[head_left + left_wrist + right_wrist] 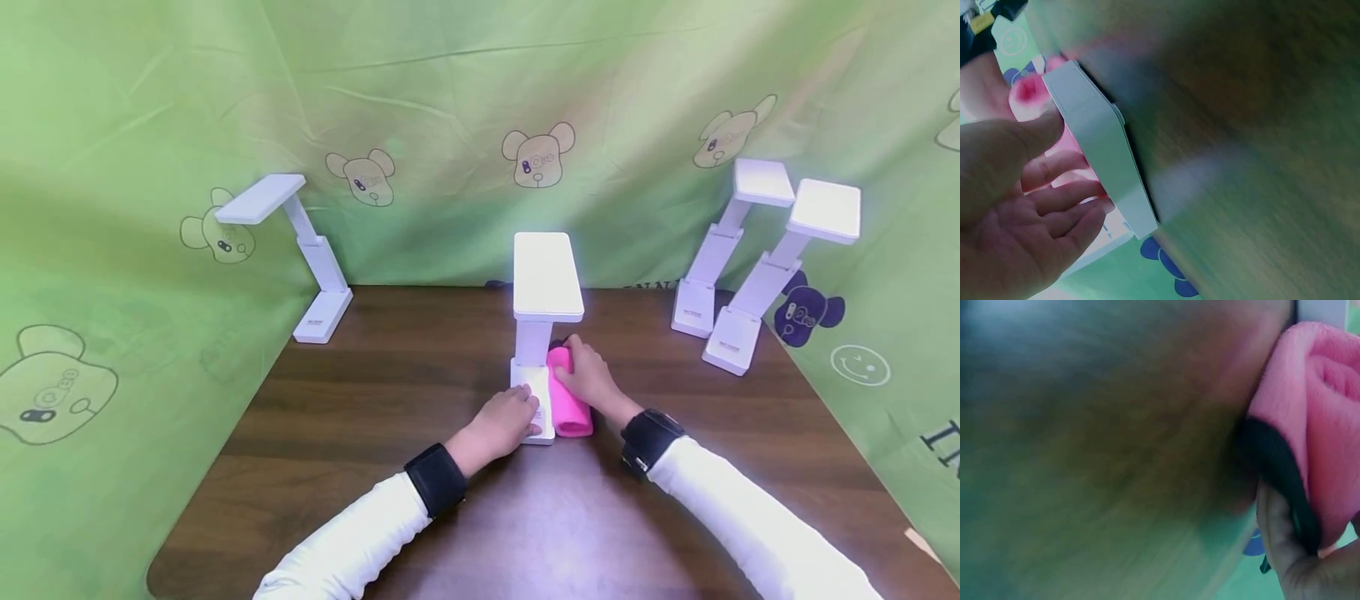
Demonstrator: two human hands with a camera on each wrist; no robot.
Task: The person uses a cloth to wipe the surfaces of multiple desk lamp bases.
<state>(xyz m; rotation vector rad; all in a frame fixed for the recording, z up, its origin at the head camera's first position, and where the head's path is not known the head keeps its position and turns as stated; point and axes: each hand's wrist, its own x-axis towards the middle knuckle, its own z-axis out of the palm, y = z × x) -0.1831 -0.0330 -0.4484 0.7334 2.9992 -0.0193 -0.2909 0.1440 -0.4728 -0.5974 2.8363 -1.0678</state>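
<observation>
A white folding desk lamp (546, 279) stands at the middle of the table, its lit panel facing up toward me. My left hand (504, 421) rests on the lamp's base, fingers laid relaxed over the top and thumb at its near edge. Right beside the base lies a rolled pink cloth (572, 408), fuzzy in texture. My right hand (592, 379) grips the roll's far part, thumb on top. In the right wrist view, a black band (1282, 475) runs along the cloth's end, against a finger.
One similar white lamp (322, 267) stands at the back left of the brown table (360, 492). Two more, a rear lamp (708, 267) and a nearer lamp (757, 292), stand close together at the back right. A green printed curtain (435, 100) hangs around the table.
</observation>
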